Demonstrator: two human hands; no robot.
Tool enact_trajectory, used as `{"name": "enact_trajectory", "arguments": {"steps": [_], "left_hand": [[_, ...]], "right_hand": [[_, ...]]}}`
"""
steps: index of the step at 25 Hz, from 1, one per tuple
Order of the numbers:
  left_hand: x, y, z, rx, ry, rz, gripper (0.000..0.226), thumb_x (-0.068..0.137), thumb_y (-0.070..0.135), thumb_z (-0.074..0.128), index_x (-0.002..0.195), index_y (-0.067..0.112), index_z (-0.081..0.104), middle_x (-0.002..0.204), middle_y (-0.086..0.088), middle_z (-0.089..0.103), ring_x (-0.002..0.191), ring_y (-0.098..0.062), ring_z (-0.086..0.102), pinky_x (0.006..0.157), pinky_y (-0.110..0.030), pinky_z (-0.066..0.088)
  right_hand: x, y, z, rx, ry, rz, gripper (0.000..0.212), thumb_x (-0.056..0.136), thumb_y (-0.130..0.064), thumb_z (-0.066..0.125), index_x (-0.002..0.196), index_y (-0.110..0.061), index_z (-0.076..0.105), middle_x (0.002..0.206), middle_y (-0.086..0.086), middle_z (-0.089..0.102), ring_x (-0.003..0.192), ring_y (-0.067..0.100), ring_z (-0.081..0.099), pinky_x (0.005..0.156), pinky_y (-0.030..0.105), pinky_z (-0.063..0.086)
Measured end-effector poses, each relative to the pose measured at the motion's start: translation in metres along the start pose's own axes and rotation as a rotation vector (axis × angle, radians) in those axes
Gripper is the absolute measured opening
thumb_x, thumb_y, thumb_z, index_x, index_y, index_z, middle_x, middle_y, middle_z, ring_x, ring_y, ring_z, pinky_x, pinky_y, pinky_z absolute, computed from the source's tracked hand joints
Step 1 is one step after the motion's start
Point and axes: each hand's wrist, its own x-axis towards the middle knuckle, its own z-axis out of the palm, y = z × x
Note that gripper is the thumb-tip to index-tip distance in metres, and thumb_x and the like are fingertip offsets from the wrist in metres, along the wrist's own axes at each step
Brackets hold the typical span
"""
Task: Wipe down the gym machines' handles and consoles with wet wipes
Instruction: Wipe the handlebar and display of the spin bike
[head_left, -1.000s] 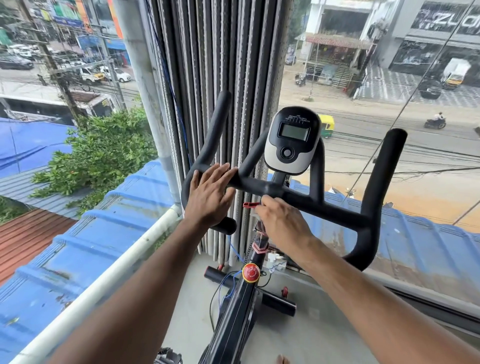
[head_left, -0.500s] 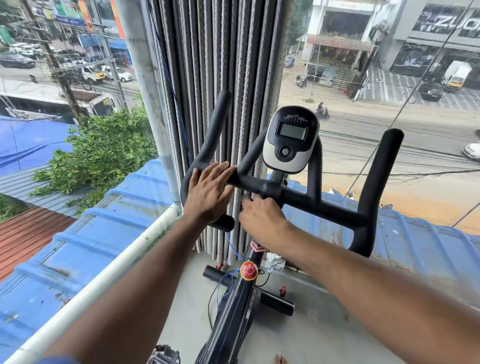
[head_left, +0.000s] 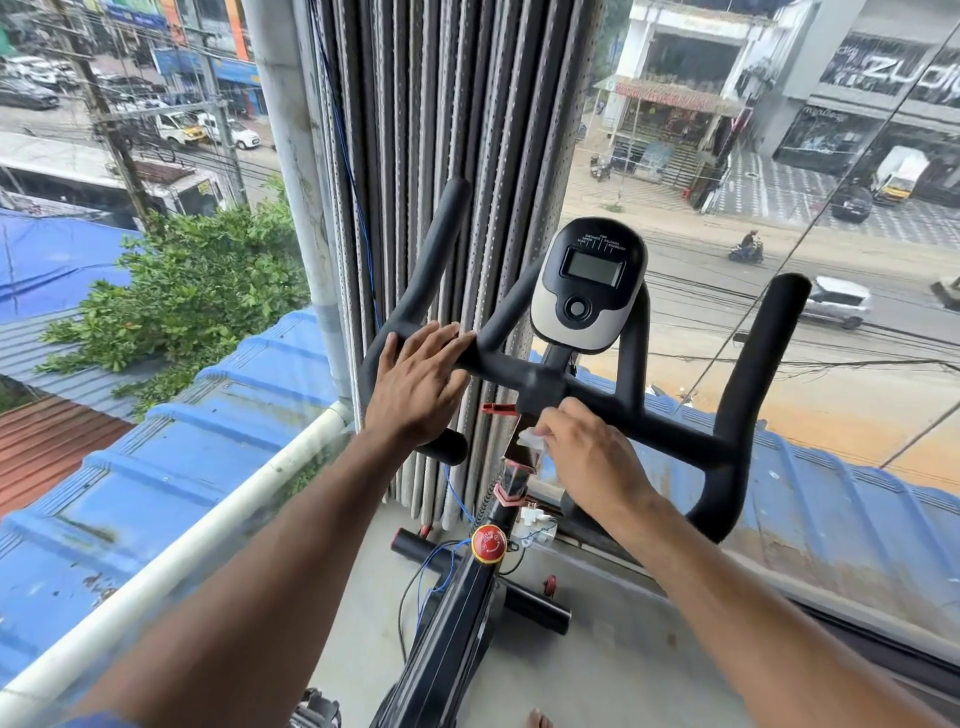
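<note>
Black padded handlebars (head_left: 613, 400) of an exercise bike stand before a window, with a black and grey console (head_left: 589, 286) fixed upright above the middle of the crossbar. The left hand (head_left: 415, 387) lies flat on the left bend of the handlebars, its fingers (head_left: 441, 338) straight and spread, pressing on the padding and gripping nothing. The right hand (head_left: 587, 457) is just below the centre clamp of the crossbar, with its fingers curled round a small white wet wipe (head_left: 532, 440); the wipe sticks out at the fingertips and sits against the top of the bike's stem (head_left: 519, 470), under the clamp. A small red lever (head_left: 496, 408) juts out to the left of the clamp, between the two hands. Lower on the frame is a round red knob (head_left: 488, 544) with yellow on it, and a blue cable (head_left: 441, 566) loops beside it down toward the floor (head_left: 597, 675). Grey folded blinds (head_left: 447, 130) hang behind the left handle. Through the glass are a blue roof (head_left: 156, 467) and a street with cars. No containers show anywhere in view
</note>
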Motion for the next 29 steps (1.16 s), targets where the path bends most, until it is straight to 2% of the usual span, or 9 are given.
{"name": "enact_trajectory", "arguments": {"steps": [3, 7, 9, 12, 15, 19, 24, 26, 29], "left_hand": [[-0.001, 0.0, 0.001, 0.013, -0.012, -0.003, 0.06, 0.099, 0.049, 0.031, 0.157, 0.037, 0.04, 0.164, 0.011, 0.038, 0.155, -0.014, 0.023, 0.126, -0.056, 0.009], [0.0, 0.0, -0.004, 0.027, -0.068, 0.015, 0.07, 0.094, 0.058, 0.018, 0.159, 0.038, 0.037, 0.165, 0.01, 0.036, 0.155, -0.016, 0.022, 0.125, -0.055, 0.011], [0.006, -0.004, -0.012, 0.051, -0.069, 0.008, 0.072, 0.093, 0.064, 0.014, 0.157, 0.04, 0.037, 0.167, 0.006, 0.032, 0.154, -0.017, 0.022, 0.123, -0.05, 0.015], [0.018, -0.015, -0.019, 0.082, -0.06, -0.129, 0.078, 0.093, 0.075, 0.008, 0.162, 0.042, 0.024, 0.174, 0.005, 0.006, 0.16, -0.018, 0.001, 0.126, -0.05, 0.006], [0.021, -0.013, -0.017, 0.099, -0.138, -0.164, 0.086, 0.088, 0.081, 0.001, 0.162, 0.044, 0.019, 0.174, 0.007, -0.007, 0.16, -0.017, -0.01, 0.128, -0.058, 0.0], [0.019, -0.015, -0.019, 0.092, -0.115, -0.152, 0.086, 0.088, 0.081, 0.001, 0.16, 0.043, 0.029, 0.174, 0.007, -0.004, 0.16, -0.015, -0.008, 0.128, -0.056, 0.009], [0.021, -0.019, -0.009, 0.062, -0.065, -0.164, 0.068, 0.097, 0.072, 0.012, 0.155, 0.048, 0.036, 0.174, 0.01, 0.005, 0.16, -0.014, -0.001, 0.127, -0.052, 0.015], [0.019, -0.021, -0.007, 0.062, -0.032, -0.17, 0.059, 0.102, 0.065, 0.018, 0.155, 0.047, 0.038, 0.174, 0.011, 0.007, 0.16, -0.013, 0.001, 0.126, -0.051, 0.017], [0.021, -0.023, -0.004, 0.031, 0.002, -0.164, 0.067, 0.097, 0.067, 0.017, 0.153, 0.044, 0.044, 0.174, 0.009, 0.011, 0.16, -0.014, 0.005, 0.125, -0.053, 0.02]], "right_hand": [[0.0, -0.01, 0.006, 0.206, -0.036, 0.106, 0.01, 0.099, -0.007, 0.06, 0.104, -0.014, 0.064, 0.102, -0.006, 0.052, 0.078, 0.017, 0.063, 0.062, 0.019, 0.038], [-0.013, -0.019, -0.001, 0.224, -0.123, 0.068, 0.007, 0.101, -0.017, 0.059, 0.104, -0.019, 0.065, 0.101, -0.009, 0.053, 0.077, 0.011, 0.055, 0.071, 0.026, 0.041], [-0.008, -0.013, -0.021, 0.148, -0.038, -0.006, 0.005, 0.099, -0.019, 0.062, 0.101, -0.02, 0.066, 0.1, -0.01, 0.058, 0.076, 0.007, 0.051, 0.071, 0.024, 0.045], [0.032, -0.009, -0.047, -0.029, 0.202, -0.187, 0.011, 0.096, -0.008, 0.063, 0.098, -0.016, 0.069, 0.094, -0.004, 0.058, 0.082, 0.013, 0.052, 0.068, 0.028, 0.056], [0.062, -0.001, -0.046, -0.203, 0.158, -0.324, 0.019, 0.096, -0.003, 0.052, 0.09, -0.014, 0.067, 0.093, 0.0, 0.054, 0.086, 0.02, 0.052, 0.062, 0.037, 0.055], [0.073, 0.011, -0.031, -0.323, 0.111, -0.539, 0.022, 0.095, 0.0, 0.046, 0.084, -0.013, 0.06, 0.091, 0.003, 0.053, 0.085, 0.023, 0.051, 0.065, 0.038, 0.051], [0.097, -0.023, -0.013, -0.187, 0.073, -0.529, 0.033, 0.096, -0.013, 0.03, 0.088, -0.009, 0.061, 0.097, 0.007, 0.058, 0.092, 0.028, 0.054, 0.067, 0.041, 0.053], [0.096, -0.02, -0.015, -0.212, 0.056, -0.554, 0.027, 0.096, -0.011, 0.036, 0.086, -0.011, 0.061, 0.097, 0.005, 0.058, 0.091, 0.026, 0.054, 0.067, 0.036, 0.051], [0.085, 0.003, -0.032, -0.314, -0.024, -0.645, 0.018, 0.087, 0.0, 0.052, 0.086, -0.013, 0.064, 0.096, 0.0, 0.053, 0.09, 0.022, 0.052, 0.062, 0.028, 0.043]]}}
